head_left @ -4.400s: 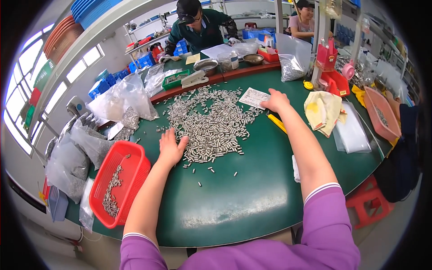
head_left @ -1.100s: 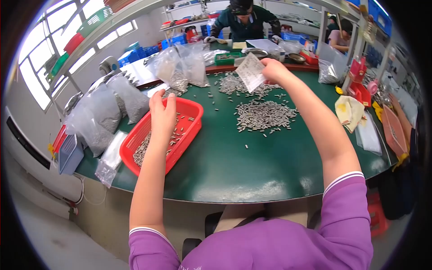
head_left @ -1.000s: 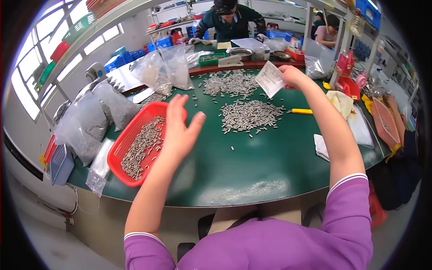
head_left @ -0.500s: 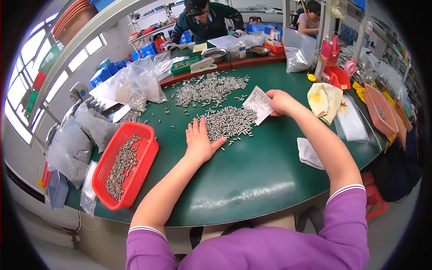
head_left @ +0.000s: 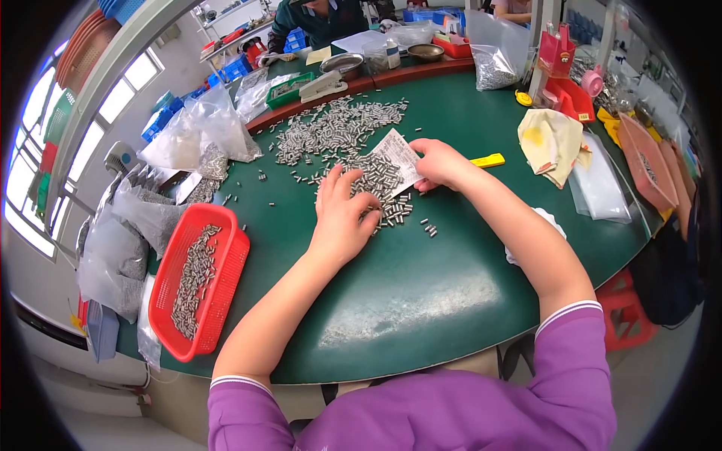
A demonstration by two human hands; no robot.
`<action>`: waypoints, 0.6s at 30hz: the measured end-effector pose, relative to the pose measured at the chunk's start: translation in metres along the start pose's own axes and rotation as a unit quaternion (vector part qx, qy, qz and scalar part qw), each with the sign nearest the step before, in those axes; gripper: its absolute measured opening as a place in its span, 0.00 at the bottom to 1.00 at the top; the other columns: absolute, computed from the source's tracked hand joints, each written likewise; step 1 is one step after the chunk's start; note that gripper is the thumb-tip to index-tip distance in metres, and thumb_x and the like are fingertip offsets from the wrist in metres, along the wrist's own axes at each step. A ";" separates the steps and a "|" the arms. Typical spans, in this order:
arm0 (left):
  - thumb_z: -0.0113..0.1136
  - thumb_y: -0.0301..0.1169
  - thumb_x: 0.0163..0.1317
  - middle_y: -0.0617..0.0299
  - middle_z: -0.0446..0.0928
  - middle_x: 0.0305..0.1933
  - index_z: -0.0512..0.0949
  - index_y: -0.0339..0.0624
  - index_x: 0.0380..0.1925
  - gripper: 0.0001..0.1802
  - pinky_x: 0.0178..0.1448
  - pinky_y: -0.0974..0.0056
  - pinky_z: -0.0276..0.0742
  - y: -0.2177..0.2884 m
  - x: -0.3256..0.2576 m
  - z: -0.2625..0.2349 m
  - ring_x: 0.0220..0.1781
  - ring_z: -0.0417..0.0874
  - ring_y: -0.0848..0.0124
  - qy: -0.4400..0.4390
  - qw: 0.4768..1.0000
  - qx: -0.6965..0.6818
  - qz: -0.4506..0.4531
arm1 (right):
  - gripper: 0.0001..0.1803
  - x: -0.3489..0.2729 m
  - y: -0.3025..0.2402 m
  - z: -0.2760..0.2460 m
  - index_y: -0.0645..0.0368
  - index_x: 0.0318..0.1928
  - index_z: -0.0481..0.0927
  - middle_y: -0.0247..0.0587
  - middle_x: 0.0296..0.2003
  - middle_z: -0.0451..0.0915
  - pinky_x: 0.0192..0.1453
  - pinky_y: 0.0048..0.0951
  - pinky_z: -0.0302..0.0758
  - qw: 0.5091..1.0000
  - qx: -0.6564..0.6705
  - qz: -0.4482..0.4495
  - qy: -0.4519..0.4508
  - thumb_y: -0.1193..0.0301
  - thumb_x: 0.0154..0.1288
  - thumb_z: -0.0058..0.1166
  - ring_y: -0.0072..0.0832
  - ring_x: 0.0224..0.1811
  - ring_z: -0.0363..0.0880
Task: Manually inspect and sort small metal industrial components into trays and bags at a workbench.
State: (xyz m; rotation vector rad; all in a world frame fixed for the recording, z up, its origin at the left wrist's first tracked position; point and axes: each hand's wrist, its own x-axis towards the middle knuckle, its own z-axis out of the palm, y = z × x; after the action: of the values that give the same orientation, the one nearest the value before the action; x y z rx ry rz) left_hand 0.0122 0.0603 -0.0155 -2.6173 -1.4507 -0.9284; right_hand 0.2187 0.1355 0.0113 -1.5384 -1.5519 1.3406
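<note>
Small silvery metal cylinders lie in a near pile (head_left: 390, 209) on the green table, partly covered by my hands. My left hand (head_left: 340, 216) rests at the pile's left edge, its fingers bent and apart, touching the pieces. My right hand (head_left: 445, 164) grips a white printed paper card (head_left: 398, 156) by its right edge. The card tilts at the pile's right side, with some cylinders against it. Farther back spreads a second, wider pile of cylinders (head_left: 331, 128). A few strays (head_left: 429, 228) sit near my right hand.
On the left stands a red basket (head_left: 237, 270) partly filled with cylinders, beside clear plastic bags (head_left: 113, 252) of metal parts. A yellow tool (head_left: 487, 160) lies behind my right wrist. To the right are a cream glove (head_left: 549, 143) and plastic sheets (head_left: 599, 184). A person (head_left: 320, 22) sits opposite.
My right hand has moved left with the card, bringing it against the pile. The left hand's fingers have gone from flat to bent. The yellow tool has come into view.
</note>
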 end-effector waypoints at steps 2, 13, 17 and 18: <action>0.66 0.31 0.48 0.54 0.66 0.61 0.80 0.51 0.31 0.08 0.68 0.44 0.56 0.006 0.008 0.001 0.69 0.56 0.45 -0.019 1.000 0.001 -0.005 | 0.23 -0.002 0.000 0.000 0.59 0.53 0.74 0.43 0.35 0.82 0.24 0.22 0.78 1.000 -0.002 -0.008 0.002 0.82 0.58 0.36 0.24 0.23 0.79; 0.67 0.31 0.43 0.56 0.67 0.62 0.79 0.46 0.23 0.06 0.69 0.46 0.55 -0.009 0.039 -0.015 0.68 0.58 0.49 -0.145 0.979 0.020 0.139 | 0.21 0.002 0.007 -0.001 0.57 0.51 0.75 0.43 0.35 0.82 0.24 0.25 0.79 0.999 0.024 -0.021 -0.004 0.82 0.59 0.37 0.27 0.23 0.80; 0.63 0.28 0.46 0.56 0.68 0.61 0.77 0.42 0.22 0.04 0.68 0.49 0.58 0.001 0.047 -0.019 0.68 0.60 0.52 -0.158 0.969 0.047 0.184 | 0.20 0.004 0.009 0.000 0.57 0.49 0.76 0.43 0.34 0.82 0.24 0.26 0.80 0.999 0.033 -0.022 -0.004 0.82 0.59 0.38 0.28 0.23 0.81; 0.62 0.27 0.47 0.55 0.69 0.60 0.77 0.42 0.22 0.04 0.68 0.49 0.59 0.003 0.047 -0.023 0.68 0.61 0.52 -0.153 0.970 0.039 0.182 | 0.19 0.004 0.009 0.000 0.58 0.49 0.76 0.43 0.34 0.82 0.24 0.26 0.80 0.999 0.031 -0.024 -0.005 0.82 0.59 0.38 0.28 0.23 0.81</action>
State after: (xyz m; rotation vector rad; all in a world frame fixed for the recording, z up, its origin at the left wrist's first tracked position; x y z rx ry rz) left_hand 0.0213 0.0882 0.0276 -2.9168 -0.9593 -0.4369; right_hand 0.2218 0.1381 0.0020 -1.4498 -1.5303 1.3592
